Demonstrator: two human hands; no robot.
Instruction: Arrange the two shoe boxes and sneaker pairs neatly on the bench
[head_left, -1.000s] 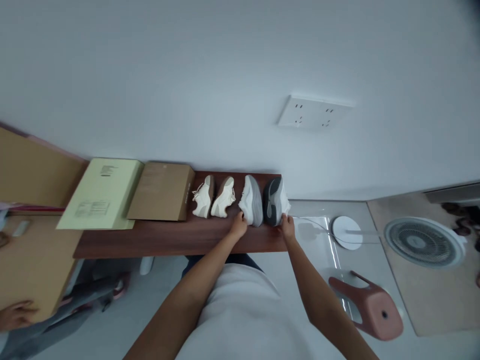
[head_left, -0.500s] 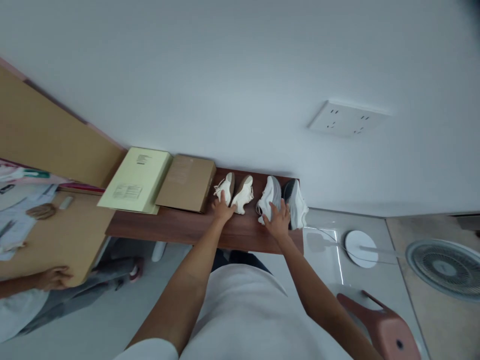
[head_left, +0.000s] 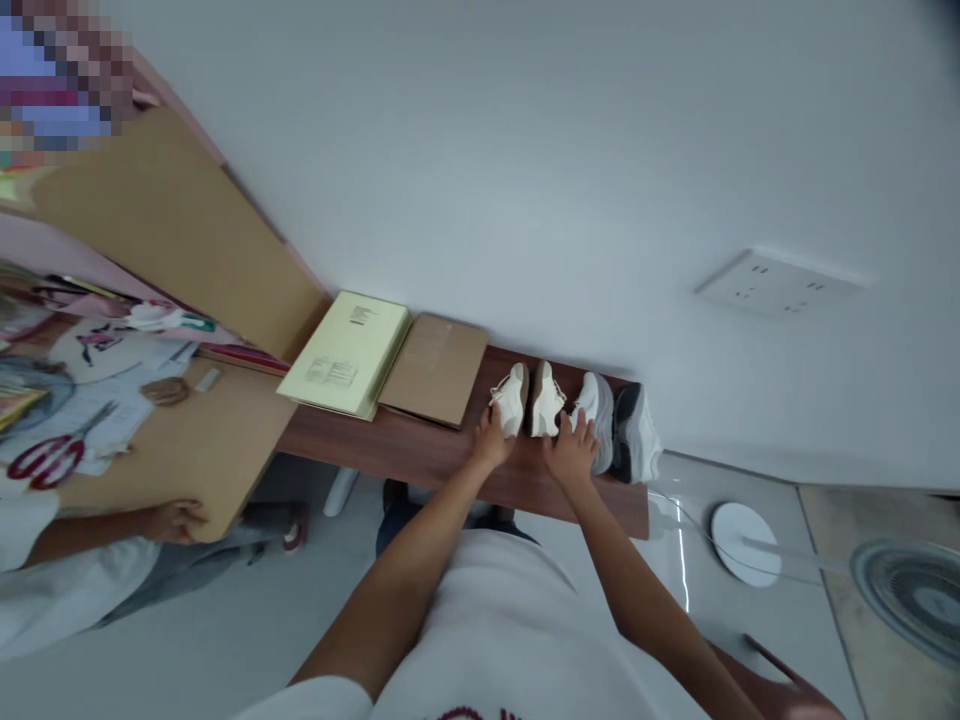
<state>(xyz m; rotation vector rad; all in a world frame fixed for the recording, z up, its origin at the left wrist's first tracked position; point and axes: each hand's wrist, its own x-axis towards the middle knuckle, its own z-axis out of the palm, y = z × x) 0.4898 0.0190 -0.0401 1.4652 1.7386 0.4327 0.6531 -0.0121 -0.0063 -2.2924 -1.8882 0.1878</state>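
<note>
Cream shoes (head_left: 547, 402) stand on the table (head_left: 390, 445). The left hand (head_left: 491, 440) touches one, grip half-curled; whether it holds, I cannot tell. The right hand (head_left: 572, 455), grip spread, overlaps a grey-white shoe (head_left: 597, 398). The green box's (head_left: 349, 350) print is illegible.

The reddish-brown bench (head_left: 405, 445) bears 2 boxes (head_left: 442, 365) and 4 shoes (head_left: 642, 438).

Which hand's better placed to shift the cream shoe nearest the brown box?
Probably the left hand: it's right at the near end of that cream shoe. The right hand is farther along, fingers spread, by the other cream shoe and the grey-and-white shoe.
</note>
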